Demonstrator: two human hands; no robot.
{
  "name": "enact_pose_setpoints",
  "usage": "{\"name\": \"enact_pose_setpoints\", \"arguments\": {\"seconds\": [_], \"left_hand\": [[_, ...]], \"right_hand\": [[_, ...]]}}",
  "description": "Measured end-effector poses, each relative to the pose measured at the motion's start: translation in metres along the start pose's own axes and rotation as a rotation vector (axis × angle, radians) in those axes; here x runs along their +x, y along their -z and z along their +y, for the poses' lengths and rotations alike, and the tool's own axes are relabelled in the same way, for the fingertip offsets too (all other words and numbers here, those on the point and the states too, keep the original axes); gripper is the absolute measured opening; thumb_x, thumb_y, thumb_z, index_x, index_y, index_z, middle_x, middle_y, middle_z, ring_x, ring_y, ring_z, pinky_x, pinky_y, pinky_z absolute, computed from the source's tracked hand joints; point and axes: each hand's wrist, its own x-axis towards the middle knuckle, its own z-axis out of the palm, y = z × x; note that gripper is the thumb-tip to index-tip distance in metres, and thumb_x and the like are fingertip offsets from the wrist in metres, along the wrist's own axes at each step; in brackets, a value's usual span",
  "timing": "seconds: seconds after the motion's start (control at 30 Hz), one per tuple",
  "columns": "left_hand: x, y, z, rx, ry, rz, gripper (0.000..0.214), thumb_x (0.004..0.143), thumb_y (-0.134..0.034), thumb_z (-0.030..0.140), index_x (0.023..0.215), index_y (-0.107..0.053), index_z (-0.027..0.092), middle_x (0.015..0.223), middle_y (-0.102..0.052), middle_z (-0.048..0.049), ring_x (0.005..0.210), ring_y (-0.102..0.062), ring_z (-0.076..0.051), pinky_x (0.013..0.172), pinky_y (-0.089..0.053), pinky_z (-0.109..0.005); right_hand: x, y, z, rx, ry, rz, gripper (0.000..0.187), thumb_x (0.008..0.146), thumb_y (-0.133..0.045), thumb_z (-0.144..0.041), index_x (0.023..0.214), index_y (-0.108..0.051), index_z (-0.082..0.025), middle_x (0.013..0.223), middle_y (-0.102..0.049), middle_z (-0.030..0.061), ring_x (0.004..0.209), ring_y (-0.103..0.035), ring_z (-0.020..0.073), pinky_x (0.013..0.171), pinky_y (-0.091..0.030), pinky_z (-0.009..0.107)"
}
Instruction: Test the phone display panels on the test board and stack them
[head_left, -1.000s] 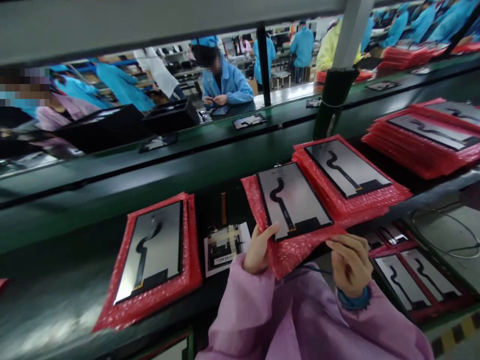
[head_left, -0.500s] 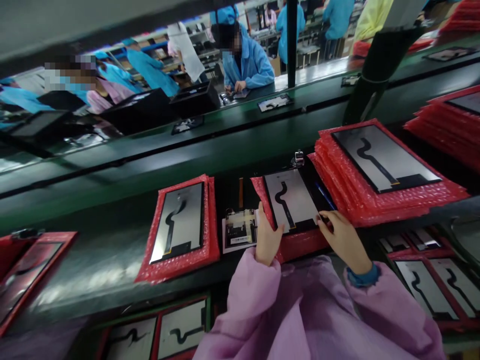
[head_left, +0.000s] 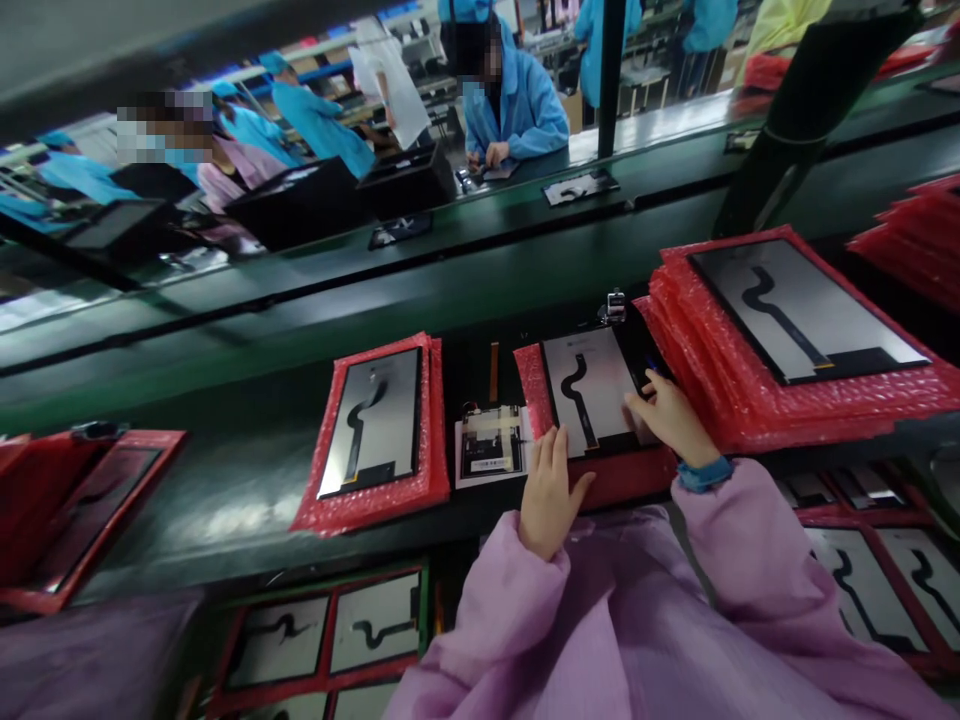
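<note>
An LCD screen panel point(head_left: 606, 378) with a dark, S-bent ribbon cable point(head_left: 577, 390) lies face down on red bubble wrap point(head_left: 619, 478) in front of me. My left hand point(head_left: 551, 492) rests at its lower left corner, fingers stretched out and thumb apart. At the right edge of the panel is my right hand point(head_left: 677, 420), thumb and forefinger apart, the thumb over the panel's edge. Just beyond those fingertips a bit of a blue pen point(head_left: 651, 363) shows. Left of the panel, a small test circuit board point(head_left: 491, 442) with tape sits on a white pad.
Bubble-wrapped stacks with a panel on top stand at left point(head_left: 427, 460) and right point(head_left: 690, 330). A metal tally counter point(head_left: 615, 306) is behind the panel. Below the bench edge, trays point(head_left: 326, 650) hold more panels. Across the conveyor a co-worker in blue point(head_left: 525, 105) sits.
My right hand has let go of the panel's edge and moved up along it toward the pen. My left hand has slid down to the lower left corner. The view has shifted slightly.
</note>
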Motion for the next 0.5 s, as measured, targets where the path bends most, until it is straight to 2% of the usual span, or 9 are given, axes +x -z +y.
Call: {"name": "enact_pose_setpoints", "arguments": {"seconds": [0.1, 0.17, 0.33, 0.4, 0.5], "left_hand": [[-0.001, -0.001, -0.002, 0.003, -0.024, 0.021, 0.068, 0.096, -0.063, 0.037, 0.153, -0.033, 0.014, 0.147, -0.054, -0.0204, 0.14, -0.05, -0.035, 0.114, -0.047, -0.055], [-0.001, -0.002, -0.003, 0.005, -0.035, 0.027, 0.07, 0.095, -0.064, 0.037, 0.153, -0.033, 0.013, 0.147, -0.054, -0.0213, 0.14, -0.05, -0.035, 0.114, -0.047, -0.055], [0.001, 0.001, -0.001, -0.007, -0.053, 0.011, 0.075, 0.095, -0.065, 0.036, 0.155, -0.027, 0.012, 0.147, -0.053, -0.0219, 0.141, -0.05, -0.034, 0.115, -0.048, -0.052], [0.003, 0.002, 0.001, -0.007, -0.057, 0.004, 0.076, 0.095, -0.065, 0.034, 0.156, -0.025, 0.013, 0.147, -0.054, -0.0216, 0.141, -0.05, -0.033, 0.115, -0.048, -0.052], [0.004, 0.006, 0.001, 0.0, -0.068, -0.004, 0.078, 0.095, -0.065, 0.033, 0.156, -0.022, 0.012, 0.148, -0.054, -0.0214, 0.141, -0.05, -0.032, 0.115, -0.048, -0.05]], "right_hand": [[0.006, 0.0, 0.005, 0.106, -0.018, 0.005, 0.059, 0.081, -0.064, -0.034, 0.133, -0.062, -0.005, 0.102, -0.069, 0.0131, 0.083, -0.066, 0.0206, 0.078, -0.056, 0.037], [0.007, 0.002, 0.006, 0.174, -0.006, 0.005, 0.053, 0.081, -0.063, -0.034, 0.127, -0.066, -0.007, 0.097, -0.069, 0.0091, 0.077, -0.064, 0.0174, 0.073, -0.055, 0.033], [0.003, 0.009, -0.002, 0.278, 0.054, 0.073, 0.043, 0.075, -0.068, -0.032, 0.114, -0.074, -0.014, 0.095, -0.071, 0.0064, 0.082, -0.064, 0.019, 0.082, -0.054, 0.036], [0.0, 0.01, -0.007, 0.386, 0.053, 0.054, 0.038, 0.073, -0.069, -0.031, 0.108, -0.075, -0.016, 0.092, -0.072, 0.0052, 0.083, -0.066, 0.02, 0.083, -0.054, 0.038], [-0.001, 0.014, -0.011, 0.538, -0.023, 0.008, 0.032, 0.069, -0.073, -0.03, 0.099, -0.074, -0.018, 0.09, -0.074, 0.0041, 0.087, -0.069, 0.0204, 0.084, -0.056, 0.036]]}}
